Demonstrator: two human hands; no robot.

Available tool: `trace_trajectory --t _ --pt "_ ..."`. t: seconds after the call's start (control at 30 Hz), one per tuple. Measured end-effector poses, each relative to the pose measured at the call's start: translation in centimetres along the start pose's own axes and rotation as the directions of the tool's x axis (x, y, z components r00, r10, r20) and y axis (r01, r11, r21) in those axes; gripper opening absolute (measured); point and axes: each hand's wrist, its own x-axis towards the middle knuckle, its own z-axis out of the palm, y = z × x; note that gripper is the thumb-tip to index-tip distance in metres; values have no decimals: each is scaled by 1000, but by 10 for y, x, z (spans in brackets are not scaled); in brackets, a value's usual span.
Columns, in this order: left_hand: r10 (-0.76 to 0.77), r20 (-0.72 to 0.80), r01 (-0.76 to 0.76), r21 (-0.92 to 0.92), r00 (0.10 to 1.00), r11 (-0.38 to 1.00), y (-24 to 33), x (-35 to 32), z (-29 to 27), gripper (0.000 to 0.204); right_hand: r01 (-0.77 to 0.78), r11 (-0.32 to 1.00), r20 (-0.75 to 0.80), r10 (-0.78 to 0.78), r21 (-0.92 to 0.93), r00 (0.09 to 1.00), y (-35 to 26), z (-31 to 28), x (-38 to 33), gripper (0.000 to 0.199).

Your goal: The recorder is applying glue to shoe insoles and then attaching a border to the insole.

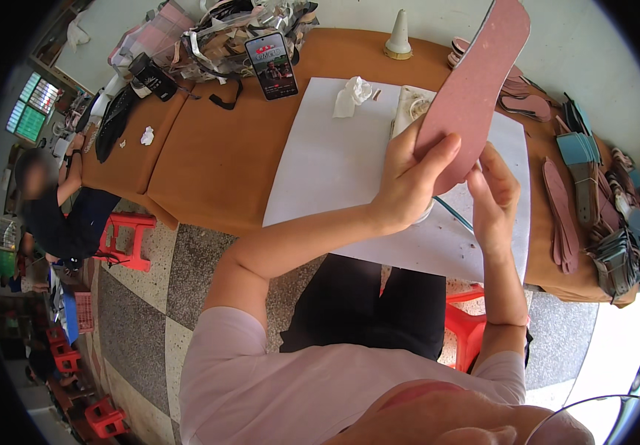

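Note:
My left hand [409, 182] grips the lower end of a long pink shoe insole [479, 81], holding it up above a white sheet of paper [335, 167] on the brown worktable [216, 159]. My right hand [494, 196] pinches the same end of the insole from the right side. Under the insole lies a small whitish container [407, 104], partly hidden. A thin blue-green strand [453, 211] runs across the paper below my hands.
A phone [272, 65] leans against a heap of straps and scraps at the table's back. A white cone [398, 37] and crumpled paper [355, 93] stand nearby. Piles of pink insoles [561, 215] and blue-grey pieces [616, 252] fill the right. Another person [60, 215] sits at left by a red stool [127, 237].

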Motion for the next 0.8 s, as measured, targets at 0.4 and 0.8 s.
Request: trace_trajectory --t 0.4,0.8 --pt "55 139 -150 910 989 387 29 102 -88 44 209 961 -333 -140 179 932 39 -107 45 12" --pt "31 -355 352 934 934 65 130 318 -335 24 106 976 -428 -14 192 904 55 -149 44 16"
